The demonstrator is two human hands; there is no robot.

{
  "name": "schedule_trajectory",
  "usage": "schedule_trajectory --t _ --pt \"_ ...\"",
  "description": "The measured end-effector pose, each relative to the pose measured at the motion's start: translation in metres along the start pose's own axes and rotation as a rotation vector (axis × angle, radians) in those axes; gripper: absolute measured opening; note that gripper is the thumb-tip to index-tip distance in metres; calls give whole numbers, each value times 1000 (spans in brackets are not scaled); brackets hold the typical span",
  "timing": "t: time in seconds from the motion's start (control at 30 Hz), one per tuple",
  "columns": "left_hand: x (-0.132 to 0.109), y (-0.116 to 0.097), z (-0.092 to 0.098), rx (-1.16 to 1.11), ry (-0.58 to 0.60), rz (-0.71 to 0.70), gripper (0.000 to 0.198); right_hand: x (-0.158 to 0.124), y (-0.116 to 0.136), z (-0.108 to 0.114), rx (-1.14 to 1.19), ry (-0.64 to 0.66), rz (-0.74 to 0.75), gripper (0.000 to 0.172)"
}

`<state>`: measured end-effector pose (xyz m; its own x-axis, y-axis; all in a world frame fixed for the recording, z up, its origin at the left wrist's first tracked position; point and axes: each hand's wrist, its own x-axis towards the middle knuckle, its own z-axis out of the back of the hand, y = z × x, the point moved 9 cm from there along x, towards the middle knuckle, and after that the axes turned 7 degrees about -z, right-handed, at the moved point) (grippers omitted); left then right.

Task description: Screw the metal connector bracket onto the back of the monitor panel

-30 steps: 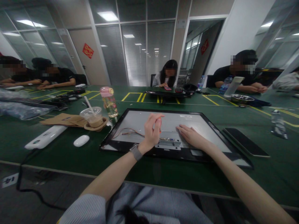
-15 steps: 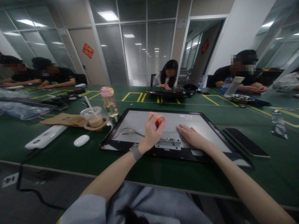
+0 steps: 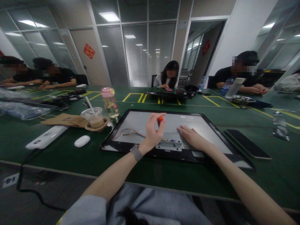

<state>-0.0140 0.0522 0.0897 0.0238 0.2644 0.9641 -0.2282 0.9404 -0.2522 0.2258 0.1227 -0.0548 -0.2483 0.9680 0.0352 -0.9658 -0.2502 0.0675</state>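
Note:
My left hand (image 3: 153, 129), wearing a watch at the wrist, is closed with fingertips and thumb around the orange and black handle of a screwdriver (image 3: 160, 120). Its shaft is hidden behind the hand. Beneath lies a monitor panel (image 3: 138, 120), grey back facing up inside a black frame. A metal bracket with video ports (image 3: 170, 143) sits on the panel just right of my left wrist. My right hand (image 3: 193, 137) rests on the panel's grey back, fingers stretched out, holding nothing. Thin wires (image 3: 132, 132) run across the panel to the left of my left hand.
Left of the panel are a white mouse (image 3: 82, 141), a white power strip (image 3: 47, 137), an iced drink cup (image 3: 92, 116) and a pink-lidded bottle (image 3: 110, 103). A black phone (image 3: 247, 143) lies at the right. Several people sit around the green table (image 3: 77, 162).
The fingers of my left hand have shifted around the screwdriver handle, which shows at a slightly different angle. My right hand stays in place on the panel.

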Motion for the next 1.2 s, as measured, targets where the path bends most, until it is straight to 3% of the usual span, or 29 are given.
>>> schedule_trajectory --t 0.27,0.5,0.6,0.8,1.0,1.2 --pt "-3 -2 3 74 -29 -1 12 2 -2 -2 -4 -28 23 57" --pt "-4 -2 -8 -74 128 10 30 2 -3 -2 1 -24 5 57" --pt "-2 -4 -13 -48 183 -20 29 2 -2 -2 -2 -24 9 58" --pt "1 -9 -12 54 170 -139 22 2 0 -2 -16 -35 32 57" --pt "0 -11 -15 -23 226 -114 36 2 1 0 -10 -45 39 57" --pt "3 -9 -16 12 218 -136 29 1 2 0 -16 -28 18 57"
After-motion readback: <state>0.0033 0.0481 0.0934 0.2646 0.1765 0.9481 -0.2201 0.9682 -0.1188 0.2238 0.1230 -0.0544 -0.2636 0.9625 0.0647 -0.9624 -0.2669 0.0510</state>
